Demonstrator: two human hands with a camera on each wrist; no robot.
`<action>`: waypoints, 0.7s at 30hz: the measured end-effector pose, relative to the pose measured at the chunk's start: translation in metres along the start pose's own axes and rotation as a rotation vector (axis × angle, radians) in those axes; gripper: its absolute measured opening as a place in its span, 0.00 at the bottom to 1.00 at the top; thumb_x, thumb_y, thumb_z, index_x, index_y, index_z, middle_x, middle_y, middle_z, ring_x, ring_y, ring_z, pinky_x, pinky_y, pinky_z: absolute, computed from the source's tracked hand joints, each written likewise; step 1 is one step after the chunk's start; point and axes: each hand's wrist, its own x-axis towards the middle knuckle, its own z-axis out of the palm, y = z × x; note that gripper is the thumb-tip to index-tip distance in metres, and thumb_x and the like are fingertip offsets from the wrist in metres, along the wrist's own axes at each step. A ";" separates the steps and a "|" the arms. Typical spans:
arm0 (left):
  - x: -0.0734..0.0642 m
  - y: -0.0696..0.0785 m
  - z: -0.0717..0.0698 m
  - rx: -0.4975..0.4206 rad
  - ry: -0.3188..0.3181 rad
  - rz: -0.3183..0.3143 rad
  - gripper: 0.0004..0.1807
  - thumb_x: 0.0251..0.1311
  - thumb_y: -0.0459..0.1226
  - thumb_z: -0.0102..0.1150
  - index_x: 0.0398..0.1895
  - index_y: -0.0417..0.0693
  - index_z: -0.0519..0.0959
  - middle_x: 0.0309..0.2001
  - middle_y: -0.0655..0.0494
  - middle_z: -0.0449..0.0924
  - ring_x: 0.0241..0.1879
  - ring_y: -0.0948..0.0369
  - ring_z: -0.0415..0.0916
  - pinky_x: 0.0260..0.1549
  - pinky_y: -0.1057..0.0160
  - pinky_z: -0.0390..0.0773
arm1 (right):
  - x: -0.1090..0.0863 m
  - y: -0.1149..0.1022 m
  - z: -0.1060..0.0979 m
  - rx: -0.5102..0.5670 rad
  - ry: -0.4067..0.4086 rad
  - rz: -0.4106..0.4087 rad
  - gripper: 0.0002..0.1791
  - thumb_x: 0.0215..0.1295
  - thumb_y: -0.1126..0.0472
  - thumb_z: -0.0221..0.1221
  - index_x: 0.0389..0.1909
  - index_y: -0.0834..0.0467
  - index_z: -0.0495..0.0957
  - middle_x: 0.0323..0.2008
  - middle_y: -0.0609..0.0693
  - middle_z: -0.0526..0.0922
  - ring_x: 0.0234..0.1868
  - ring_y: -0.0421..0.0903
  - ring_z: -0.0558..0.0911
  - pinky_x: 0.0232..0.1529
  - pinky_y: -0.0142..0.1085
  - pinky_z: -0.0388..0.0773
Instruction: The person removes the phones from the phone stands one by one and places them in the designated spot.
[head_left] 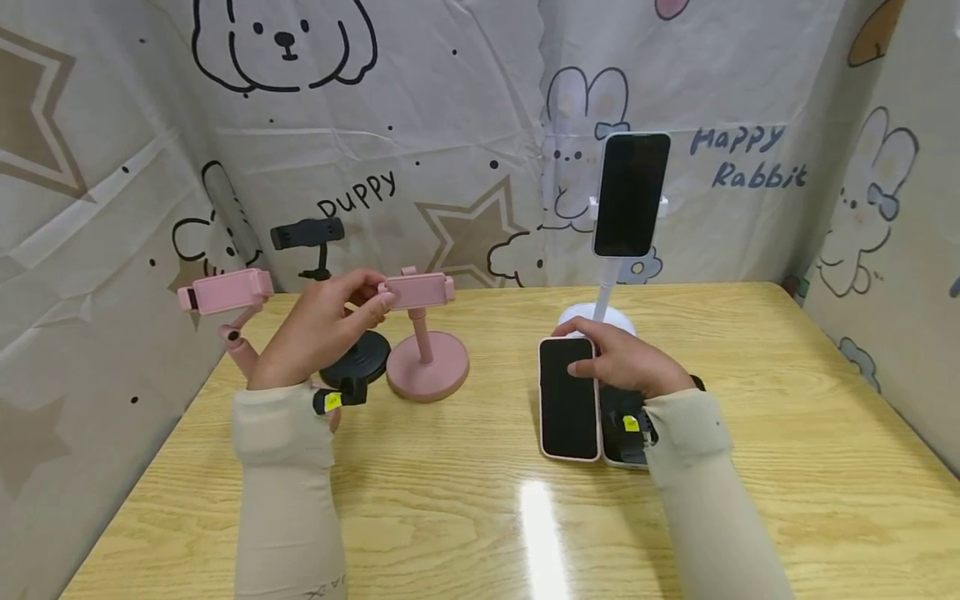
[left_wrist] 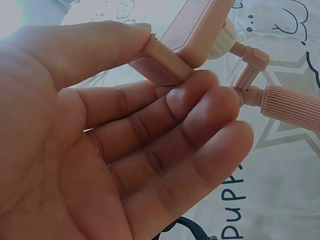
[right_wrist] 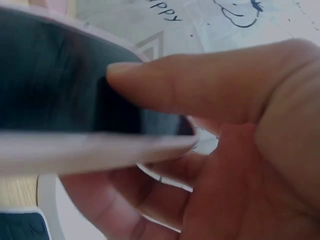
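At left, my left hand (head_left: 322, 321) pinches a pink holder (head_left: 420, 292); my right hand (head_left: 630, 358) grips a phone (head_left: 568, 412); upper right reads "Happy Rabbit" (head_left: 748, 157).

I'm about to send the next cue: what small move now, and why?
Probably bring the pink-edged phone left toward the pink holder pinched by the left hand: the right hand grips that phone, and the holder carries none.
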 end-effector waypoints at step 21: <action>-0.001 0.000 0.000 0.000 0.003 0.001 0.21 0.70 0.49 0.49 0.55 0.44 0.75 0.43 0.48 0.81 0.38 0.55 0.81 0.39 0.52 0.79 | 0.015 -0.006 0.030 -0.338 0.048 0.252 0.40 0.47 0.46 0.73 0.59 0.53 0.66 0.50 0.63 0.67 0.48 0.59 0.72 0.45 0.52 0.74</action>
